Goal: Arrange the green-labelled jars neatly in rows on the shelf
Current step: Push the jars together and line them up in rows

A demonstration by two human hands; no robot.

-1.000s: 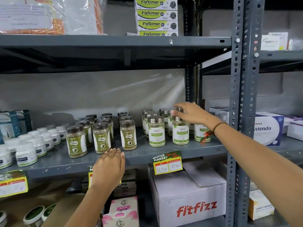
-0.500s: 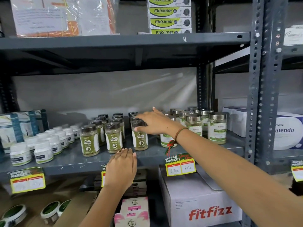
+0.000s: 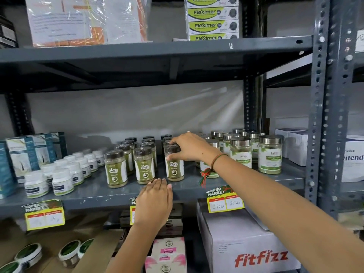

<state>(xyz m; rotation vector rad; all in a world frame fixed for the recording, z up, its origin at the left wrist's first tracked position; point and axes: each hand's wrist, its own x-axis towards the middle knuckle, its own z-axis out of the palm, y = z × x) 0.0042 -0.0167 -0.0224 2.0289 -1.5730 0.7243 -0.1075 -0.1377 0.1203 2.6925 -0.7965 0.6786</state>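
Note:
Several dark-lidded jars with green labels stand in three rows on the grey shelf (image 3: 197,191). The front jars are at left (image 3: 115,168), middle (image 3: 144,164) and right (image 3: 175,164). My right hand (image 3: 192,147) grips the front right jar from its right side, thumb on the label and fingers at the lid. My left hand (image 3: 154,201) lies flat and palm down on the shelf's front edge, just below the middle jar, holding nothing. Further right stand several silver-lidded jars (image 3: 269,154) with pale green labels.
White bottles (image 3: 63,181) and teal boxes (image 3: 23,154) fill the shelf's left part. A steel upright (image 3: 323,107) bounds the bay on the right. Below sit a Fitfizz carton (image 3: 246,245) and pink boxes (image 3: 167,255). Price tags (image 3: 225,200) hang off the shelf edge.
My right hand moved left from the silver-lidded jars to the dark-lidded ones and closed on the front right jar. The view shifted left. My left hand stayed on the shelf edge.

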